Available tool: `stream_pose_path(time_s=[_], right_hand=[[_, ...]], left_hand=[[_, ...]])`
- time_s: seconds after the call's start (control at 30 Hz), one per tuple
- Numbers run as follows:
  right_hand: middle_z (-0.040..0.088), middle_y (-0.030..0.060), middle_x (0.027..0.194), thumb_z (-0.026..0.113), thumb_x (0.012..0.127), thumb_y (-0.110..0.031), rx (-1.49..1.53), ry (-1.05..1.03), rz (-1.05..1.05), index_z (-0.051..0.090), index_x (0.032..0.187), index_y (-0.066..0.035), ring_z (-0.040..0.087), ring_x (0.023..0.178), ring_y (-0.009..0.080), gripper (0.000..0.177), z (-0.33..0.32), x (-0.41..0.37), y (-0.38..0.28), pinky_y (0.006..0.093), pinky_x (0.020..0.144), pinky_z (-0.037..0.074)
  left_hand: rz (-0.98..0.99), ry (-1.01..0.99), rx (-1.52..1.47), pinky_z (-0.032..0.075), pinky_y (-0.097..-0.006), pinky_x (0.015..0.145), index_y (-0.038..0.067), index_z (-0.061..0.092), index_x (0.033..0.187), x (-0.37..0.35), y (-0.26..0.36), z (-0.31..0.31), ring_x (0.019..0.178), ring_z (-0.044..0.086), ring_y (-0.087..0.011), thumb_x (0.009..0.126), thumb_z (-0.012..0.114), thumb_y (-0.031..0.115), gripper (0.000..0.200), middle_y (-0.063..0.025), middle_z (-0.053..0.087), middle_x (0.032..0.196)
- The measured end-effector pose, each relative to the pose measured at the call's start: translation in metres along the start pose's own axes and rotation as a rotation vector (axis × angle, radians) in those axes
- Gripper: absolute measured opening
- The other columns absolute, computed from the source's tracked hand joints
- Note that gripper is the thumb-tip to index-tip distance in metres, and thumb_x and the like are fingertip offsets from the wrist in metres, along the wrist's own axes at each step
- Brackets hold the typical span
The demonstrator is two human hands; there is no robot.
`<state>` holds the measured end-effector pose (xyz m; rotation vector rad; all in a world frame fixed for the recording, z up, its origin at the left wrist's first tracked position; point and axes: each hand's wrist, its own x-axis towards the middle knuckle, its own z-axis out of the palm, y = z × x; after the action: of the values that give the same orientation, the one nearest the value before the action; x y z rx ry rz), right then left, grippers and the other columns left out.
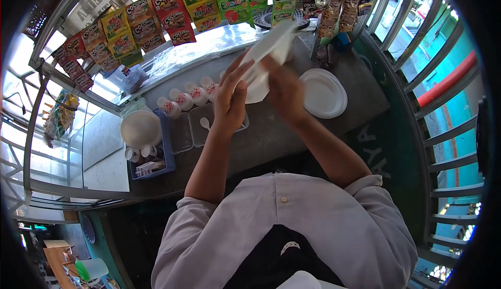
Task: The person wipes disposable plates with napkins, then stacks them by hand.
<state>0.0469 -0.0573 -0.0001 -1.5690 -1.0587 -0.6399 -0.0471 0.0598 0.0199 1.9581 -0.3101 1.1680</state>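
A thin white sheet (271, 46), paper or plastic, is raised over the counter and partly smeared by motion. My left hand (230, 101) grips its left edge, thumb on the near side. My right hand (286, 88) is against its right side, too blurred to show how the fingers are set. Just right of that hand lies a stack of white oval plates (325, 95). Beyond my left hand stands a row of white cups with red print (182, 99). A clear plastic tray (197, 136) with a white spoon (205, 124) sits beside my left forearm, partly hidden by it.
A blue basket (168, 156) at the left holds cups and small packets, with a round pale bowl (140, 128) by it. Snack sachets (169, 9) hang in strips above the counter's far edge. Metal bars (443, 140) line the right side.
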Motion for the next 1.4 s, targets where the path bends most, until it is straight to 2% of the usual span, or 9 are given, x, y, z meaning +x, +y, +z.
stream_pose_path(time_s=[0.13, 0.33, 0.43, 0.57, 0.67, 0.77, 0.83, 0.97, 1.4], right_hand=[[0.067, 0.0139, 0.107, 0.051, 0.089, -0.002, -0.01, -0.247, -0.208, 0.062, 0.117, -0.007, 0.066, 0.094, 0.029, 0.03, 0.007, -0.027, 0.008, 0.0359, 0.081, 0.052], [0.066, 0.0125, 0.11, 0.056, 0.083, 0.001, 0.249, 0.219, 0.508, 0.064, 0.112, -0.007, 0.064, 0.101, 0.0278, 0.031, -0.015, 0.009, 0.005, 0.0365, 0.086, 0.05], [0.067, 0.0098, 0.099, 0.057, 0.079, 0.0, 0.07, 0.01, -0.033, 0.065, 0.107, -0.009, 0.064, 0.097, 0.0278, 0.031, -0.003, 0.017, -0.017, 0.0405, 0.093, 0.047], [0.067, 0.0089, 0.097, 0.059, 0.079, -0.006, -0.092, -0.307, -0.175, 0.066, 0.101, -0.013, 0.064, 0.097, 0.0252, 0.024, 0.006, -0.021, -0.003, 0.0447, 0.096, 0.044], [0.067, 0.0107, 0.095, 0.058, 0.08, -0.004, -0.26, -0.191, -0.166, 0.066, 0.102, -0.013, 0.065, 0.092, 0.0279, 0.026, -0.008, -0.006, 0.024, 0.0445, 0.087, 0.047], [0.067, 0.013, 0.093, 0.055, 0.085, -0.002, -0.126, 0.066, 0.046, 0.065, 0.105, -0.009, 0.065, 0.088, 0.0311, 0.023, -0.026, 0.022, 0.021, 0.0421, 0.078, 0.05], [0.067, 0.0141, 0.093, 0.053, 0.087, -0.003, -0.055, 0.074, 0.088, 0.064, 0.106, -0.006, 0.065, 0.087, 0.0323, 0.022, -0.026, 0.025, 0.015, 0.0407, 0.075, 0.05], [0.066, 0.0175, 0.097, 0.052, 0.089, 0.0, 0.09, 0.134, 0.222, 0.062, 0.107, -0.002, 0.065, 0.09, 0.0342, 0.02, -0.017, 0.012, 0.016, 0.0377, 0.075, 0.051], [0.066, 0.0167, 0.102, 0.058, 0.08, 0.007, -0.154, 0.266, -0.156, 0.064, 0.101, -0.003, 0.065, 0.093, 0.0335, 0.024, -0.048, 0.016, 0.018, 0.0371, 0.079, 0.052]], left_hand=[[-0.046, 0.068, -0.108, 0.033, -0.0394, 0.106, 0.005, 0.052, 0.13, 0.004, -0.012, -0.005, 0.129, 0.045, -0.0305, 0.101, 0.04, 0.021, 0.035, -0.0186, 0.047, 0.138], [-0.231, 0.077, -0.234, 0.032, -0.0382, 0.107, -0.001, 0.04, 0.137, -0.012, -0.019, 0.001, 0.126, 0.044, -0.0234, 0.101, 0.042, 0.033, 0.05, -0.0155, 0.047, 0.136], [-0.223, 0.065, -0.324, 0.034, -0.0384, 0.106, -0.001, 0.038, 0.138, -0.012, -0.019, 0.006, 0.125, 0.045, -0.024, 0.099, 0.044, 0.037, 0.055, -0.015, 0.046, 0.136], [-0.218, 0.113, -0.38, 0.035, -0.0392, 0.105, -0.001, 0.037, 0.138, -0.007, -0.02, -0.008, 0.125, 0.045, -0.0253, 0.098, 0.045, 0.042, 0.059, -0.0157, 0.044, 0.138], [-0.193, 0.103, -0.296, 0.036, -0.0395, 0.104, -0.002, 0.037, 0.138, -0.011, -0.018, -0.014, 0.124, 0.046, -0.0251, 0.096, 0.046, 0.044, 0.063, -0.0173, 0.045, 0.137], [-0.19, 0.091, -0.289, 0.036, -0.0382, 0.104, -0.003, 0.037, 0.138, -0.012, -0.007, -0.015, 0.123, 0.047, -0.0239, 0.098, 0.047, 0.04, 0.06, -0.0172, 0.049, 0.133], [-0.19, -0.022, -0.136, 0.034, -0.0373, 0.105, 0.002, 0.05, 0.13, -0.012, -0.001, -0.018, 0.126, 0.047, -0.0264, 0.097, 0.048, 0.009, 0.035, -0.0166, 0.051, 0.133], [-0.333, -0.037, -0.331, 0.033, -0.0347, 0.105, 0.001, 0.051, 0.13, -0.011, -0.001, -0.001, 0.126, 0.046, -0.0224, 0.086, 0.053, -0.01, 0.046, -0.0147, 0.052, 0.13], [-0.147, 0.004, -0.237, 0.037, -0.0345, 0.103, 0.005, 0.058, 0.12, -0.007, 0.004, 0.0, 0.123, 0.05, -0.0247, 0.087, 0.051, -0.007, 0.036, -0.013, 0.057, 0.127]])
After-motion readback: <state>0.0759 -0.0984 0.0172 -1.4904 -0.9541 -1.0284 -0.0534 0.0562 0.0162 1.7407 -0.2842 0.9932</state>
